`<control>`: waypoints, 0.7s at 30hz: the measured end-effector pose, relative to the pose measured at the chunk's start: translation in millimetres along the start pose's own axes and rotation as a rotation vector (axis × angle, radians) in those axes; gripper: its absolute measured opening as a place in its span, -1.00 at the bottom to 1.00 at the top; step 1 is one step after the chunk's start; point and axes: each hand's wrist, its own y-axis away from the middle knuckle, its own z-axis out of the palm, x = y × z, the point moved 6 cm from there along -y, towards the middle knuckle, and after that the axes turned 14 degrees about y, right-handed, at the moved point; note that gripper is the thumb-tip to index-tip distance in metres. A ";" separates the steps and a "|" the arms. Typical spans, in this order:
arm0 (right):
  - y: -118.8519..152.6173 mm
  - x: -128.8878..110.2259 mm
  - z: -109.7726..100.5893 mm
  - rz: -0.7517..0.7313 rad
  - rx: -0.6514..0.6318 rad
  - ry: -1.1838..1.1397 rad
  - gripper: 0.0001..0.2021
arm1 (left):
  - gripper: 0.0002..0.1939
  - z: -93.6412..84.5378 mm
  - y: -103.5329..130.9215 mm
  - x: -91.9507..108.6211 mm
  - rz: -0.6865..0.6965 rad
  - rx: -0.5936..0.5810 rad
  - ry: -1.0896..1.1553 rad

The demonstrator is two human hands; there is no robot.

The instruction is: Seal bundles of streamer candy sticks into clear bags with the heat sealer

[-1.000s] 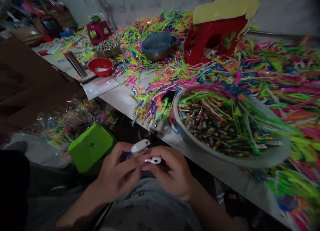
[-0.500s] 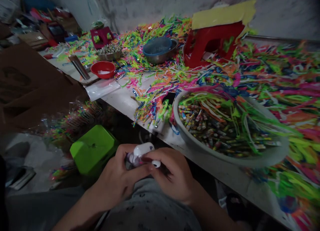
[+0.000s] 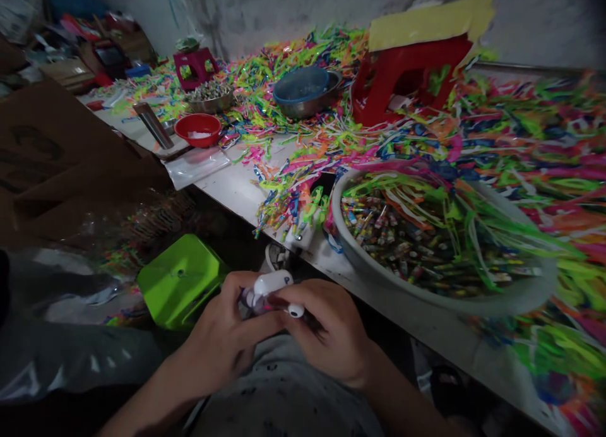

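Note:
Both my hands meet low in the middle of the head view, above my lap. In my left hand [image 3: 225,333] is a small earbud case [image 3: 272,282], with a rounded white top bearing a dark letter. Its lower part looks purplish and clear, and my fingers partly cover it. My right hand [image 3: 326,326] pinches a white earbud [image 3: 296,310] with a dark spot on its end, close beside the case. The tips of my right fingers hide part of both things.
A white table [image 3: 227,187] runs diagonally ahead, heaped with bright stringy plastic pieces. On it stand a large grey basin [image 3: 338,219] of small sticks, a red stool [image 3: 416,61], a red bowl [image 3: 199,140] and a blue basin [image 3: 300,85]. A green stool [image 3: 180,273] is at left.
The view has shifted slightly, so the table things sit a little further right. A shoe now shows beneath the table edge. My hands keep nearly the same hold on the case and earbud.

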 end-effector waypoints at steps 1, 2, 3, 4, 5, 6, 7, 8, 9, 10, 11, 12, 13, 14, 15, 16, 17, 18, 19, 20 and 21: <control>0.0 -0.2 0.2 -0.001 0.000 0.004 -0.85 | -0.52 0.2 0.4 -0.4 -0.004 -0.002 0.002; 0.0 -0.5 0.4 -0.002 0.000 0.010 -0.85 | -0.52 0.4 0.9 -0.7 -0.007 -0.003 0.005; 0.0 -0.8 0.5 -0.005 0.003 0.017 -0.85 | -0.53 0.6 1.4 -1.3 -0.010 -0.003 0.009; 0.1 -1.1 0.6 -0.008 0.006 0.022 -0.85 | -0.53 0.6 1.8 -1.7 -0.009 -0.002 0.014; 0.2 -1.4 0.9 -0.010 0.005 0.023 -0.85 | -0.52 0.6 2.2 -2.0 -0.006 0.000 0.017; 0.2 -1.6 1.3 -0.010 0.000 0.023 -0.85 | -0.53 0.7 2.4 -2.2 -0.003 -0.001 0.020; 0.3 -1.8 1.7 -0.010 -0.003 0.024 -0.85 | -0.53 0.6 2.5 -2.5 -0.003 -0.002 0.021; 0.4 -2.0 1.9 -0.010 -0.005 0.027 -0.85 | -0.54 0.6 2.4 -2.5 -0.002 -0.005 0.022; 0.4 -2.3 1.8 -0.012 -0.005 0.032 -0.85 | -0.55 0.5 2.3 -2.4 -0.003 -0.008 0.022; 0.3 -2.9 1.5 -0.015 -0.003 0.038 -0.85 | -0.56 0.2 2.2 -2.2 -0.003 -0.009 0.020; 0.2 -3.5 1.2 -0.019 -0.002 0.043 -0.85 | -0.56 0.0 2.2 -2.1 -0.005 -0.010 0.021; 0.0 -4.3 0.7 -0.025 0.000 0.048 -0.84 | -0.55 0.0 2.3 -2.1 -0.007 -0.014 0.022; -0.3 -5.1 0.1 -0.031 0.002 0.054 -0.84 | -0.54 0.1 2.6 -2.3 -0.011 -0.018 0.024; -0.5 -5.8 -0.2 -0.035 0.002 0.063 -0.83 | -0.52 0.4 3.0 -2.8 -0.014 -0.021 0.029; -0.8 -6.4 -0.5 -0.039 0.002 0.076 -0.82 | -0.51 0.8 3.5 -3.3 -0.016 -0.024 0.038; -1.0 -6.9 -0.6 -0.044 0.001 0.088 -0.81 | -0.49 1.2 4.0 -3.8 -0.016 -0.025 0.051; -1.2 -7.4 -0.4 -0.048 -0.002 0.097 -0.80 | -0.47 1.6 4.5 -4.3 -0.014 -0.027 0.063; -1.2 -7.8 0.0 -0.052 -0.007 0.101 -0.79 | -0.46 2.0 4.9 -4.7 -0.010 -0.026 0.076; -1.2 -8.0 0.6 -0.054 -0.016 0.102 -0.78 | -0.45 2.4 5.3 -5.1 -0.007 -0.026 0.087; -1.1 -8.3 1.2 -0.057 -0.023 0.101 -0.77 | -0.44 3.1 5.7 -5.7 -0.008 -0.031 0.095; -1.0 -8.5 1.7 -0.056 -0.029 0.101 -0.76 | -0.44 3.8 6.0 -6.4 -0.011 -0.036 0.102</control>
